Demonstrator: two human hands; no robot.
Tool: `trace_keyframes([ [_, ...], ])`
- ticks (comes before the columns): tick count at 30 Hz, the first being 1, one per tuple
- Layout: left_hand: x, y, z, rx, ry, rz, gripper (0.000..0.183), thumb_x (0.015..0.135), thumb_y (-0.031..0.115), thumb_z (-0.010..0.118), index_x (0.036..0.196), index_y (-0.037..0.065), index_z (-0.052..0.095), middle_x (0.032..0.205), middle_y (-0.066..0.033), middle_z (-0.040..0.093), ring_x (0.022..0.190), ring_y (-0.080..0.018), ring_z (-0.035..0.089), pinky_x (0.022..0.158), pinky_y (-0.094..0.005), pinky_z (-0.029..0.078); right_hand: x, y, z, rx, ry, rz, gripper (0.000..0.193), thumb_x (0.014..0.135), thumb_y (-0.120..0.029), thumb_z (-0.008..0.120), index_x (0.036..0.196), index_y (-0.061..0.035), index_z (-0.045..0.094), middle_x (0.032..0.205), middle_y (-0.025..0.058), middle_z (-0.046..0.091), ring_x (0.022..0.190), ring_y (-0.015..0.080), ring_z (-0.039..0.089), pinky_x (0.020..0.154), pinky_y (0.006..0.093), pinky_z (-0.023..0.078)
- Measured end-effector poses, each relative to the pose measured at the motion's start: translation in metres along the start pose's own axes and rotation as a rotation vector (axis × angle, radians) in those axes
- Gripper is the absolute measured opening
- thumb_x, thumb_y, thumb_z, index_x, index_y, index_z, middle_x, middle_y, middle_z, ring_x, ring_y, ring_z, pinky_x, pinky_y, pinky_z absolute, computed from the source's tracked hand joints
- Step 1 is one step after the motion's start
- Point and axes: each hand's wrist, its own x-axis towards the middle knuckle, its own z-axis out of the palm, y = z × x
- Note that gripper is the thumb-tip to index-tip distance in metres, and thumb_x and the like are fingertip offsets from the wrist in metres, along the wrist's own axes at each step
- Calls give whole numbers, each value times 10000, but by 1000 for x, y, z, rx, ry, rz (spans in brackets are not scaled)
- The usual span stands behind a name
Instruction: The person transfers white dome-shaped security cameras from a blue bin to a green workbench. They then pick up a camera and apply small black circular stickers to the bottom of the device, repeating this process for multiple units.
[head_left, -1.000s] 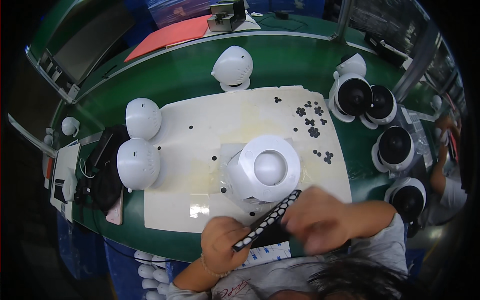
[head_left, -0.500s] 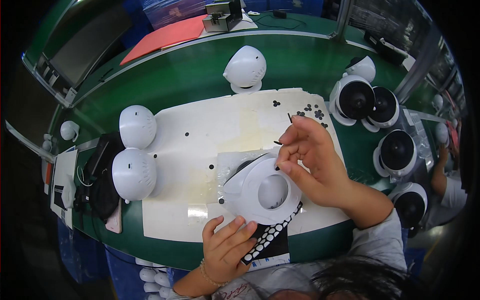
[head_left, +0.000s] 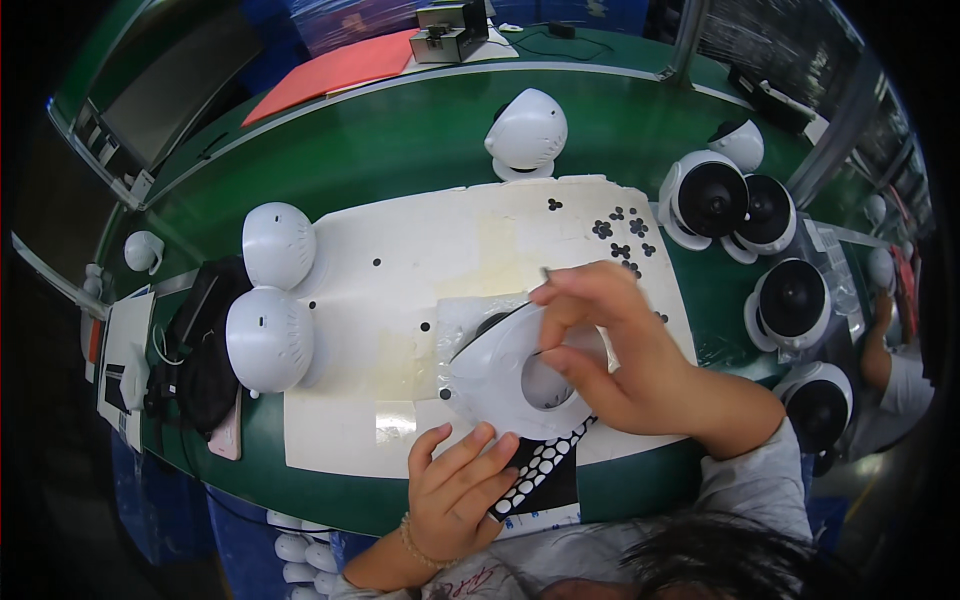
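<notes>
A white round camera housing (head_left: 500, 385) lies on a clear plastic film on the white mat (head_left: 400, 260). My right hand (head_left: 620, 350) arches over its right side, thumb and forefinger pinched on a small dark piece (head_left: 545, 272) above the housing's far edge. My left hand (head_left: 460, 490) lies flat with fingers apart on a black sheet of white dots (head_left: 545, 470), its fingertips touching the housing's near rim. Small black pads (head_left: 620, 235) are scattered on the mat's far right corner.
Two white dome shells (head_left: 270, 300) stand at the mat's left, another (head_left: 528, 130) behind it. Several white units with black lenses (head_left: 790, 300) line the right side of the green table (head_left: 400, 150). A black pouch (head_left: 205, 345) lies left. Another person's arm (head_left: 880, 350) is far right.
My right hand rose from the dotted sheet to the housing's far edge with a small dark piece. My left hand lowered the sheet and now lies flat on it.
</notes>
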Motion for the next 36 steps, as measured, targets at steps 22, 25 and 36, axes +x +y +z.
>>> trace_keyframes([
  [22,-1,0,0,4,-8,9,214,625,47,517,829,69,577,1109,-69,587,1108,-217,498,897,-456,312,-25,-25,-14,-238,-81,124,218,689,-107,673,893,-104,593,1304,193,372,1269,383,256,1013,496,139],
  [25,0,0,-1,27,-14,11,185,644,49,567,826,80,566,1082,-82,592,1090,-246,507,910,-462,317,-38,-18,-6,-97,-84,135,105,750,-141,630,852,-118,630,1359,168,305,1294,399,149,990,453,167],
  [36,-2,0,4,52,31,10,137,667,93,568,804,77,561,1074,-69,605,1085,-222,519,895,-456,311,-45,-14,9,-13,-153,226,55,789,-172,593,793,-119,608,1386,173,256,1304,392,102,994,478,123],
])
